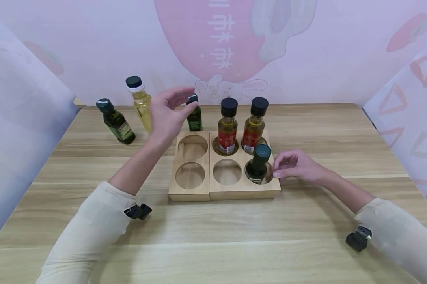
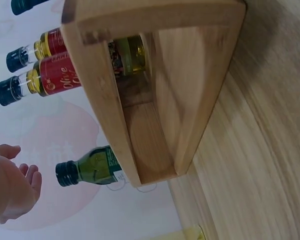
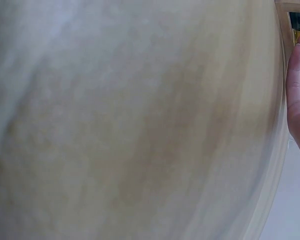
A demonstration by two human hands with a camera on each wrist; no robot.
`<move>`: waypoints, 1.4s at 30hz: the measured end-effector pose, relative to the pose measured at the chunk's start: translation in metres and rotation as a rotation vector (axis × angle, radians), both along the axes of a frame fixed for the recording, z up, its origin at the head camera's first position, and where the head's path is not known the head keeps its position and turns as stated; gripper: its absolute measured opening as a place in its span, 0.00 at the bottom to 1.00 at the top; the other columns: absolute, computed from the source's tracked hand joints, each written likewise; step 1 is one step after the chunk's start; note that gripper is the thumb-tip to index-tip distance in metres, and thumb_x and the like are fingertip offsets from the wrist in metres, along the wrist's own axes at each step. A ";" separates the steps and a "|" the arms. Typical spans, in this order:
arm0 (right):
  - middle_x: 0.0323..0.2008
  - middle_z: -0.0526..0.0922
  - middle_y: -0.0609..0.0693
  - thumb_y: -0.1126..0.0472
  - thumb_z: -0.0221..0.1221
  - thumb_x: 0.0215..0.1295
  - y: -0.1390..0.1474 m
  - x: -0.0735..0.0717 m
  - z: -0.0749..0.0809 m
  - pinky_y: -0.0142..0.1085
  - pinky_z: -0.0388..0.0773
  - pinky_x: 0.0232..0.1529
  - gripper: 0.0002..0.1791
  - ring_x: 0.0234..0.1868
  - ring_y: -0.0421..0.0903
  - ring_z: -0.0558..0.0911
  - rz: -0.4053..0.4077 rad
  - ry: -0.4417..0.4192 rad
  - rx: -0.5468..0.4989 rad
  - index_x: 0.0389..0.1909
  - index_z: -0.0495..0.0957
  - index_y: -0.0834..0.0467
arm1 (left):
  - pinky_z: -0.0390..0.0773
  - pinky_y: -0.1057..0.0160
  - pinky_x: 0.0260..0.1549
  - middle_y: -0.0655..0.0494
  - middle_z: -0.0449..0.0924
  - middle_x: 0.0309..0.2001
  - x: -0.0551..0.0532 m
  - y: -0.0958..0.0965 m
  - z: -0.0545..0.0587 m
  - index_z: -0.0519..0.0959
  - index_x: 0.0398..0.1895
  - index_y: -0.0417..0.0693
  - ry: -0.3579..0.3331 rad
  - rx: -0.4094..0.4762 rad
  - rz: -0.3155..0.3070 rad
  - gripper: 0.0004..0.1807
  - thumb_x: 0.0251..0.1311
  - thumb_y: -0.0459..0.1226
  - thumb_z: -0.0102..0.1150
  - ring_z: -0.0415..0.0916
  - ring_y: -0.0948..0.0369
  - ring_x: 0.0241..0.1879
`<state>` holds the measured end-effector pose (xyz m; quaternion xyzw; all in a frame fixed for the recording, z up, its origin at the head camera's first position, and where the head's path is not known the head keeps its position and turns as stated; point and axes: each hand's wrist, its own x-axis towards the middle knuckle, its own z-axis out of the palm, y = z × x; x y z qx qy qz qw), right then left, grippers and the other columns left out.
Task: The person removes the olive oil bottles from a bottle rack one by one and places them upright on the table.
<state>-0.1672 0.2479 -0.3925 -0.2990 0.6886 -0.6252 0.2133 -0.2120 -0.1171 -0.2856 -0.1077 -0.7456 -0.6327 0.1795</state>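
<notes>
The step looks like filling the rack (image 1: pixel 243 195), so the left hand (image 1: pixel 166 112), fingers parted, should next pinch the green bottle (image 1: pixel 194 119) behind it, while the right hand (image 1: pixel 297 166) sits loosely bent alongside.

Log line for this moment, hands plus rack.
left hand: open, near green bottle behind wooden rack | right hand: at rack's right end | rack: left holes empty, red-label bottles in back holes

The head camera faces down across the counter (image 1: pixel 217 236). Left wrist camera (image 1: pixel 138 212) and right wrist camera (image 1: pixel 357 239) sit low, rolled sideways; head and left-wrist views share the wooden bottle rack (image 1: pixel 241 195).
</notes>
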 end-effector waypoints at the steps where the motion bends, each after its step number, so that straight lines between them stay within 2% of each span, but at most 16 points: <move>1: 0.32 0.84 0.44 0.78 0.63 0.62 0.000 0.000 0.000 0.30 0.82 0.35 0.15 0.34 0.38 0.83 0.000 0.000 0.000 0.35 0.84 0.54 | 0.80 0.60 0.61 0.40 0.86 0.53 0.001 0.002 0.000 0.85 0.53 0.32 0.002 -0.005 -0.014 0.16 0.60 0.24 0.70 0.84 0.51 0.54; 10: 0.32 0.84 0.44 0.76 0.64 0.63 0.000 0.000 -0.001 0.30 0.83 0.33 0.11 0.32 0.39 0.83 0.003 -0.020 -0.004 0.35 0.84 0.56 | 0.83 0.62 0.55 0.37 0.86 0.52 0.013 0.015 -0.001 0.84 0.53 0.31 -0.008 -0.025 -0.139 0.15 0.62 0.24 0.69 0.85 0.62 0.45; 17: 0.33 0.85 0.44 0.76 0.64 0.63 0.000 0.000 -0.001 0.30 0.83 0.35 0.14 0.34 0.38 0.83 0.007 -0.030 -0.014 0.36 0.84 0.53 | 0.83 0.61 0.55 0.39 0.86 0.52 0.018 0.025 -0.003 0.84 0.54 0.32 -0.055 -0.038 -0.222 0.17 0.62 0.26 0.70 0.85 0.58 0.48; 20: 0.34 0.85 0.44 0.76 0.65 0.64 0.000 -0.001 -0.002 0.30 0.83 0.35 0.13 0.33 0.38 0.83 0.009 -0.032 -0.023 0.36 0.84 0.53 | 0.83 0.61 0.55 0.40 0.86 0.52 0.019 0.029 -0.004 0.83 0.56 0.33 -0.081 -0.046 -0.240 0.18 0.62 0.27 0.71 0.85 0.55 0.50; 24: 0.34 0.85 0.44 0.74 0.66 0.64 0.000 -0.001 -0.002 0.31 0.84 0.35 0.11 0.33 0.39 0.84 0.010 -0.037 -0.026 0.36 0.84 0.53 | 0.83 0.60 0.55 0.40 0.87 0.52 0.019 0.035 -0.005 0.83 0.56 0.33 -0.080 -0.027 -0.255 0.20 0.61 0.26 0.71 0.85 0.50 0.51; 30: 0.34 0.85 0.45 0.72 0.67 0.65 0.001 -0.001 -0.003 0.31 0.84 0.36 0.08 0.33 0.39 0.84 0.006 -0.043 -0.017 0.36 0.84 0.56 | 0.82 0.58 0.59 0.38 0.86 0.53 0.019 0.041 -0.005 0.82 0.57 0.30 -0.088 0.002 -0.260 0.21 0.60 0.25 0.71 0.85 0.53 0.50; 42: 0.34 0.86 0.46 0.71 0.67 0.66 0.001 -0.002 -0.005 0.31 0.84 0.35 0.06 0.32 0.40 0.85 0.033 -0.029 -0.060 0.36 0.84 0.57 | 0.83 0.60 0.57 0.38 0.86 0.51 0.016 0.046 -0.003 0.81 0.59 0.31 -0.103 0.046 -0.305 0.22 0.60 0.25 0.71 0.85 0.55 0.49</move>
